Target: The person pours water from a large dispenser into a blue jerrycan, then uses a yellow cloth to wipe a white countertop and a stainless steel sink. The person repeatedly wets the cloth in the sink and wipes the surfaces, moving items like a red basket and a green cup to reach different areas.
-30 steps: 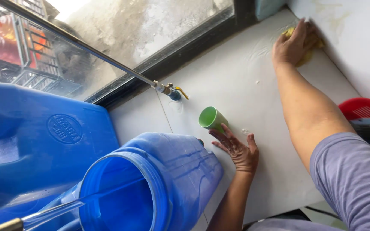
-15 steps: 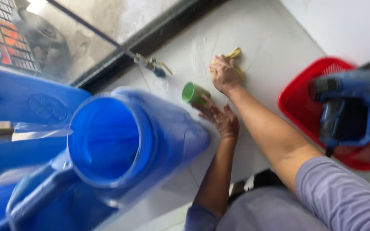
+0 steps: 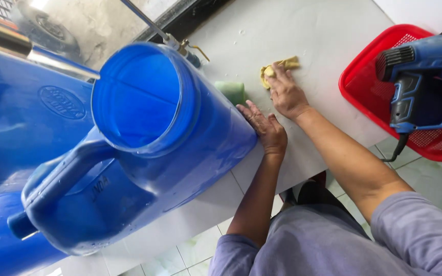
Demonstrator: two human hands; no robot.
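At frame centre the left hand lies flat, fingers spread, against the blue jerrycan. The right hand presses a yellow cloth on the white surface. The wet surface could let the jerrycan slide.

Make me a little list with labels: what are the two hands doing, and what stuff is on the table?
left hand: flat against the side of the big blue plastic jug
right hand: pressing a crumpled yellow cloth on the white table
big blue plastic jug: wide mouth open, no lid on it
green plastic cup: lying beside the jug
red plastic basket: holds a blue heat gun
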